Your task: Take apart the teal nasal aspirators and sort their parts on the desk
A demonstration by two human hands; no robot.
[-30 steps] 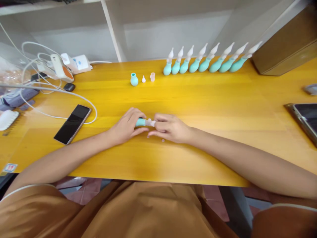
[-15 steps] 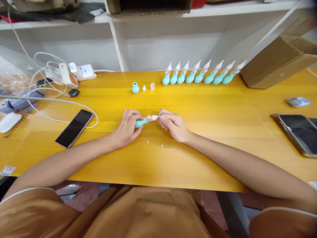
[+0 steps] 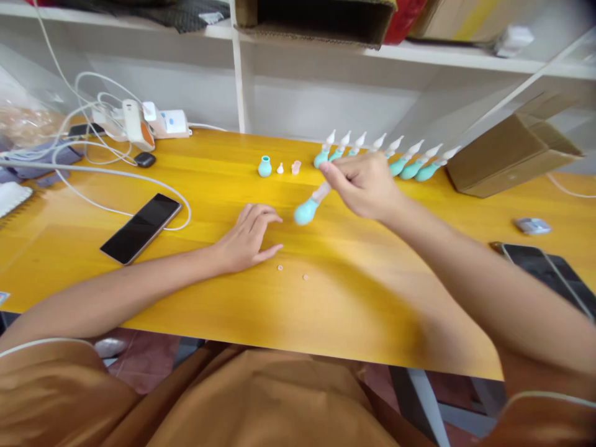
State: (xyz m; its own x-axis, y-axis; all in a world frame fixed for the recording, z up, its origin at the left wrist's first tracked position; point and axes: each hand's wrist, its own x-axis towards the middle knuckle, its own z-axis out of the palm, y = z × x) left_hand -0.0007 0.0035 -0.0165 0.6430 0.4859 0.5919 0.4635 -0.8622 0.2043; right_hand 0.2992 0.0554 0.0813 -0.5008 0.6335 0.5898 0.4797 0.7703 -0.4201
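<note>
Across the yellow wooden bench (image 3: 419, 279) the person's two bare arms stretch forward from brown sleeves. At the far right a cardboard box (image 3: 507, 155) lies on the bench under the white shelf (image 3: 298, 49). Left of the arms a black phone (image 3: 140, 228) lies face up, ringed by a white cable (image 3: 116, 177) that runs back to a power strip (image 3: 162, 122). The right hand (image 3: 365, 185) is lifted above the bench, its fingers (image 3: 334, 180) pinching the pale nozzle end of a teal bulb aspirator (image 3: 308, 208), which hangs tilted with the bulb pointing down and left, clear of the wood. The left hand (image 3: 249, 236) rests palm down on the bench just beside the bulb, fingers loosely spread and holding nothing. Behind the raised hand a row of finished aspirators (image 3: 410, 158) stands along the back edge. Left of that row sit a loose teal bulb (image 3: 264, 166), a small white tip (image 3: 280, 168) and a clear cap (image 3: 295, 167). Two tiny pale discs (image 3: 292, 272) lie near the left fingertips.
</note>
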